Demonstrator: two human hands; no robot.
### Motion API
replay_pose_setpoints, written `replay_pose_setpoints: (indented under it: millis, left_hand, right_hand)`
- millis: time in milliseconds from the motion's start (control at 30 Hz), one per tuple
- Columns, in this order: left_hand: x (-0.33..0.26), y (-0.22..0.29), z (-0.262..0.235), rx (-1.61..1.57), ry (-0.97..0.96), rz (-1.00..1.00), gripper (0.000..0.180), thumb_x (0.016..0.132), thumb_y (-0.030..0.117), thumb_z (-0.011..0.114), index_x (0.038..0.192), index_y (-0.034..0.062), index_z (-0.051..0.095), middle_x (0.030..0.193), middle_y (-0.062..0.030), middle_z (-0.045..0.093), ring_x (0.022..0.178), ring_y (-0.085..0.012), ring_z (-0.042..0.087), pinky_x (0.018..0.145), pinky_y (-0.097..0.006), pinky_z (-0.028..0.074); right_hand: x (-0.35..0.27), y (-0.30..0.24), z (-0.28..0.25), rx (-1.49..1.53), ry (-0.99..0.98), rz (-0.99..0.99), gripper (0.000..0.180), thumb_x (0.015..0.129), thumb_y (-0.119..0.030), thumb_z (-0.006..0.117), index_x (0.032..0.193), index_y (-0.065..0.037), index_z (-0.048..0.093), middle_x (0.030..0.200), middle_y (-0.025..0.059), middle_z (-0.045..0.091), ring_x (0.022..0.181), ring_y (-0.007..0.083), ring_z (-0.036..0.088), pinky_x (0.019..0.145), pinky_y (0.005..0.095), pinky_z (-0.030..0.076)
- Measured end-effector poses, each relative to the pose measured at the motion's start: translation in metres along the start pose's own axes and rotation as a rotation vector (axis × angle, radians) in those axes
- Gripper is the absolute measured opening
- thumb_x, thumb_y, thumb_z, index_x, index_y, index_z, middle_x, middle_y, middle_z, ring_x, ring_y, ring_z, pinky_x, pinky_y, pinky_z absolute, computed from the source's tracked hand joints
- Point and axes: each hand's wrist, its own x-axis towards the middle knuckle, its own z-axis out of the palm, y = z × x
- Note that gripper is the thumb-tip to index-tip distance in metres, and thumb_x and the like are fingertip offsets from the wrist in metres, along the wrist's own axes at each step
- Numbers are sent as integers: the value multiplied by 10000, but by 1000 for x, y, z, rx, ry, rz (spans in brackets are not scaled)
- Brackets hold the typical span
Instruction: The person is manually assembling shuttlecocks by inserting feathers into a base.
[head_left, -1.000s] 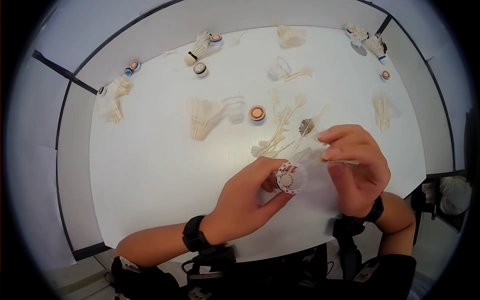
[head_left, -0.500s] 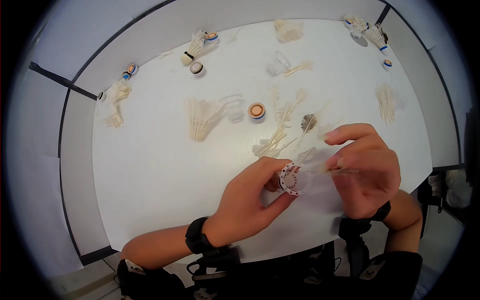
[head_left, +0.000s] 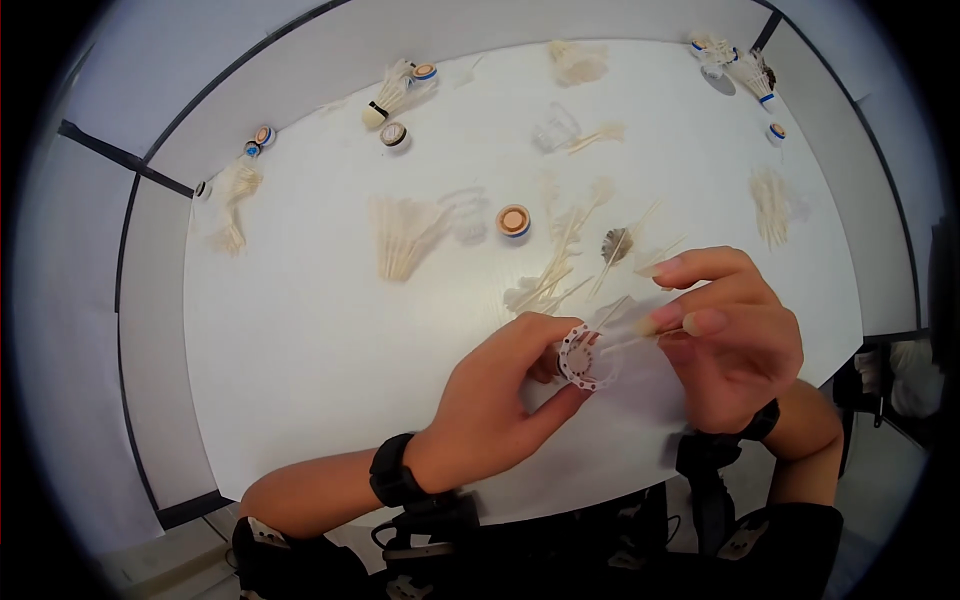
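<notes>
Slips and crushing around the clear cup (head_left: pixel 584 361)

From my remote seat I see the left hand (head_left: pixel 497 400), lower centre, its grip curled round the cup, holed rim facing up; oversqueezing could bend the thin plastic. Just right of it, the right hand (head_left: pixel 742 350) pinches a slender pale shaft (head_left: pixel 628 342), fingertips nearly together. Blur hides whether the shaft touches the rim; I judge a twist there could snap it, a lax pinch drop it. Beyond, mid-frame, loose feathers (head_left: pixel 562 250) overlap on the bench (head_left: pixel 310 340), so lifting one could drag others. Left of them, an orange-topped cap (head_left: pixel 513 222) could roll if knocked.
</notes>
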Motion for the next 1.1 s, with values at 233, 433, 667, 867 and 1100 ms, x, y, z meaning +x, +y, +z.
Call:
replay_pose_setpoints:
  millis: [233,433,667,867,1100]
  left_hand:
    - [0,3,-3,51,-49,-50,425,893,14,760,1284,27,596,1125,-82,674,996,-162,673,863,-306,544]
    - [0,5,-4,58,-70,-83,407,908,26,751,1285,26,598,1133,-72,680,1026,-149,661,887,-304,535]
    - [1,0,0,1,-21,-19,431,873,64,756,1278,71,609,1024,-62,622,831,-193,617,764,-310,526]
    - [1,1,-1,16,-32,-13,421,881,59,750,1278,68,607,1031,-66,622,844,-195,622,770,-308,530]
    - [1,4,-4,35,-62,-59,373,921,50,753,1262,31,604,1088,-58,684,969,-120,655,848,-287,532]
  right_hand:
    - [0,0,-4,-8,-53,-6,416,676,176,693,1055,7,726,959,147,753,961,353,699,774,361,577]
    - [2,-1,-6,-79,-112,-5,398,680,155,718,1029,-36,743,983,133,749,979,341,701,756,355,588]
    - [3,-4,-4,-170,-130,-23,436,639,131,770,1029,-63,770,972,102,743,947,324,706,720,346,590]
    - [4,-2,-3,-185,-151,-22,430,644,119,791,1033,-64,775,972,87,742,935,320,707,727,342,589]
    - [3,-1,-2,-208,-146,-22,418,655,115,808,1034,-59,773,966,79,745,926,311,709,730,340,591]
